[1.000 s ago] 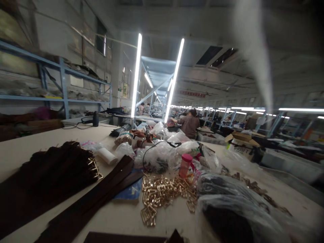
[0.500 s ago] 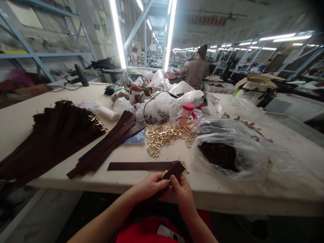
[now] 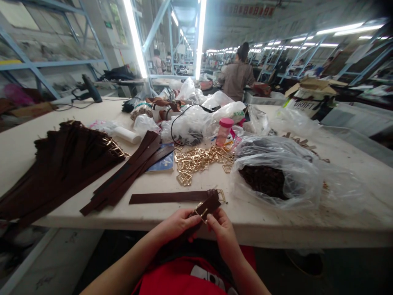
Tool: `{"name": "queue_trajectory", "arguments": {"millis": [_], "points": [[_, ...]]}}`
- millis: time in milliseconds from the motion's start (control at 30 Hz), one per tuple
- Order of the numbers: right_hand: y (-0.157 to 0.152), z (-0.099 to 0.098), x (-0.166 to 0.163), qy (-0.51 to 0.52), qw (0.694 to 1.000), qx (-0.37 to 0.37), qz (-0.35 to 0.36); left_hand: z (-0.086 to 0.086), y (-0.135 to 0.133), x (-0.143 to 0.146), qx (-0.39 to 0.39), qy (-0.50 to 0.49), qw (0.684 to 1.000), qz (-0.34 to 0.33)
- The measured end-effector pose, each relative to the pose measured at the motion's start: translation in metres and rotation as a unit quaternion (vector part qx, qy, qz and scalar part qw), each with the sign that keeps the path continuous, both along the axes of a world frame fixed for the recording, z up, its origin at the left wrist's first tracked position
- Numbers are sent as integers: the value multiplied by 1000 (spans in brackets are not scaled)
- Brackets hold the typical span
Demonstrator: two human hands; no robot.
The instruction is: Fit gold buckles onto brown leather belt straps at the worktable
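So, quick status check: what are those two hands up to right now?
Left hand and right hand both pinch a brown strap with a gold buckle at the table edge. Another strap lies just beyond. Nothing blocking.

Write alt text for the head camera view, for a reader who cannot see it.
Two bare hands, left hand and right hand, hold a brown strap with a gold buckle at the edge of a worktable. Behind lie another strap, loose gold buckles, stacked straps and plastic bags.

both hands (image 3: 201,227) on a brown strap (image 3: 208,206) with gold buckle (image 3: 201,211)
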State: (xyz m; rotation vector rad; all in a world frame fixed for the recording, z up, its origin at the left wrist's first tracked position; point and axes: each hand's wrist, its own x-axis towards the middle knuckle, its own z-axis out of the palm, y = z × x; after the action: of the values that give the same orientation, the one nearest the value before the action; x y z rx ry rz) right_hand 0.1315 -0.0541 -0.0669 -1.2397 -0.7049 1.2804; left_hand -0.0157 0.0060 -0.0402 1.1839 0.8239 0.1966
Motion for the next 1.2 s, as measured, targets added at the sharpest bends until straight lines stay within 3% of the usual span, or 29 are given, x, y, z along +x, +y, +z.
{"name": "queue_trajectory", "arguments": {"millis": [100,333,967,1200], "points": [[2,2,1,-2,1000,-4,-2,3,0,0,-9,1,1000,1],[1,-6,-3,-22,1000,10,-10,4,3,8,58,-9,998,7],[-3,2,-4,-17,1000,-3,-9,0,-4,3,41,35,999,8],[-5,0,-8,-38,999,-5,-24,9,-6,7,203,69,976,34]]}}
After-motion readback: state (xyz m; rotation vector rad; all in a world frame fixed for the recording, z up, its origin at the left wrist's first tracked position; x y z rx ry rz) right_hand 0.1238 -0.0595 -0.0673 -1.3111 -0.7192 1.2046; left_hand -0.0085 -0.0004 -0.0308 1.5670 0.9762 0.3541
